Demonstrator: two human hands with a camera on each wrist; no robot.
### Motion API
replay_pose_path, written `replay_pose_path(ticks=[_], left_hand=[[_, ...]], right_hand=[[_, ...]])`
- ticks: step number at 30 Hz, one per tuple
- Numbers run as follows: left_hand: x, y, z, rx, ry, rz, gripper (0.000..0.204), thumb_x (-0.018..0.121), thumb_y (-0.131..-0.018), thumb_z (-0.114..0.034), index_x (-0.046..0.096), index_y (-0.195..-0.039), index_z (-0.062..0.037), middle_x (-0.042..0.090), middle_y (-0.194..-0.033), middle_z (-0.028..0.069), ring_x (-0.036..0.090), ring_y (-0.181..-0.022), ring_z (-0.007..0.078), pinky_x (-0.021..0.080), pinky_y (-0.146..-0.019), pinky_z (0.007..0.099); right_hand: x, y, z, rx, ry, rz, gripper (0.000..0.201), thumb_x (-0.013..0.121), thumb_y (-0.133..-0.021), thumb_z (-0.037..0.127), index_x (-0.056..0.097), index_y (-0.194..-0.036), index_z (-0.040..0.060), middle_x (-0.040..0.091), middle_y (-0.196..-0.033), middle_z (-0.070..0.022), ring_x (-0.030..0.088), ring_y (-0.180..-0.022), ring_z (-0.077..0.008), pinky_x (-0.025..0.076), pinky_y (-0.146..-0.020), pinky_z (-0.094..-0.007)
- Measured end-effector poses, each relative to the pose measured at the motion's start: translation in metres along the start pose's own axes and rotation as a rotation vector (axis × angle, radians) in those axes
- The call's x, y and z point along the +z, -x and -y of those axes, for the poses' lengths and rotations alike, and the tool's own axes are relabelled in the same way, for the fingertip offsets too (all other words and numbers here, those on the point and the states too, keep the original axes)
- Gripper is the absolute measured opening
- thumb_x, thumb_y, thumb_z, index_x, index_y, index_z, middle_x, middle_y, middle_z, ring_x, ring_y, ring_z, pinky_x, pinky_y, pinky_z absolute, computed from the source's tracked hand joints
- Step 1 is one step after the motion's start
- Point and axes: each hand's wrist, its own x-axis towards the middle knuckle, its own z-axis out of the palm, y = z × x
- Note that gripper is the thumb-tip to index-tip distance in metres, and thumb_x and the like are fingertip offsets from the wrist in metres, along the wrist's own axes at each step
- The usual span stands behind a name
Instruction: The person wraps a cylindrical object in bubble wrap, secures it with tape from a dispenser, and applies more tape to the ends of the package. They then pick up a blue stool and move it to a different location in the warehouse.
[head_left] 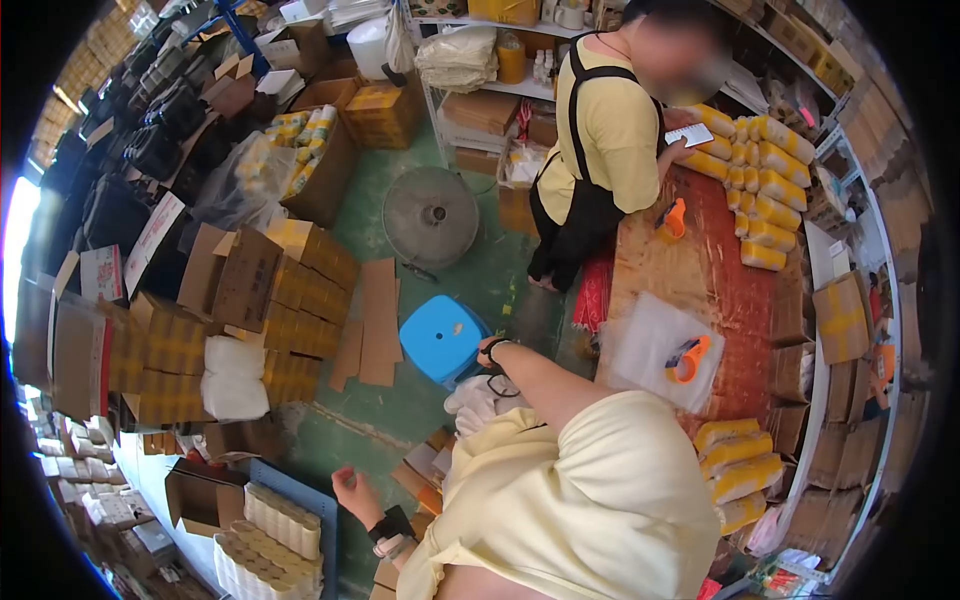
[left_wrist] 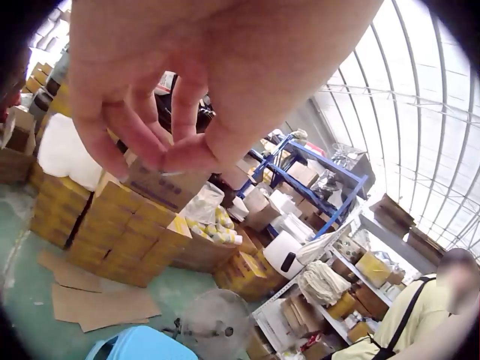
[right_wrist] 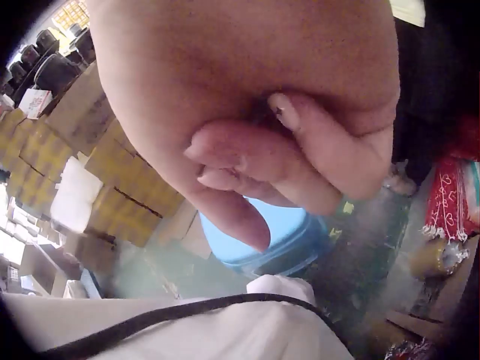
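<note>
My left hand point(head_left: 357, 497) hangs low over the green floor, its fingers loosely curled with nothing between them. In the left wrist view these fingers point(left_wrist: 161, 146) bend inward, with stacked boxes far behind. My right hand point(head_left: 487, 350), mostly hidden by its own wrist in the head view, overlaps the right edge of a blue plastic stool point(head_left: 440, 335). From the right wrist, the fingers point(right_wrist: 277, 176) look relaxed and bent toward the palm, holding nothing. The stool point(right_wrist: 262, 232) shows just beyond them, with a small hole in its top.
Another person point(head_left: 610, 130) stands at the wooden table point(head_left: 665, 250), holding a white phone-like object point(head_left: 690, 134). Orange tape dispensers point(head_left: 684, 362), a plastic sheet point(head_left: 650, 335) and yellow-white packs point(head_left: 775, 175) lie on it. A fan point(head_left: 430, 215), flat cardboard point(head_left: 377, 320) and stacked cartons point(head_left: 305, 305) occupy the floor.
</note>
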Motion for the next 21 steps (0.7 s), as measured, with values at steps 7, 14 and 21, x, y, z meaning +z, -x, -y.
replay_pose_path(ticks=[7,14,21], left_hand=[[-0.05,0.006,0.011,0.038,-0.154,-0.148,0.018,0.058,-0.079,0.002,0.058,-0.096,-0.0006,0.056,-0.093,0.0082,0.055,-0.083,0.0201,0.047,-0.072,0.0316],[-0.074,0.029,0.028,0.02,-0.229,-0.263,0.019,0.058,-0.076,0.002,0.059,-0.095,-0.0024,0.056,-0.09,0.0065,0.055,-0.082,0.0199,0.045,-0.07,0.0308],[-0.069,0.055,0.047,-0.017,-0.236,-0.271,0.018,0.058,-0.075,0.002,0.058,-0.093,-0.0036,0.054,-0.088,0.0065,0.053,-0.08,0.0212,0.043,-0.069,0.032]], right_hand=[[0.037,-0.083,0.016,-0.078,0.065,0.109,0.082,0.067,-0.071,0.015,0.041,-0.149,0.0162,0.063,-0.128,-0.0163,0.067,-0.101,-0.0313,0.054,-0.081,-0.0447],[0.054,-0.073,0.02,-0.047,-0.014,0.118,0.079,0.065,-0.077,0.019,0.037,-0.151,0.0188,0.064,-0.124,-0.0156,0.066,-0.095,-0.0291,0.054,-0.076,-0.043],[0.076,-0.073,0.01,-0.023,-0.053,0.125,0.076,0.063,-0.082,0.024,0.034,-0.152,0.0213,0.065,-0.121,-0.0148,0.066,-0.088,-0.027,0.053,-0.072,-0.0413]])
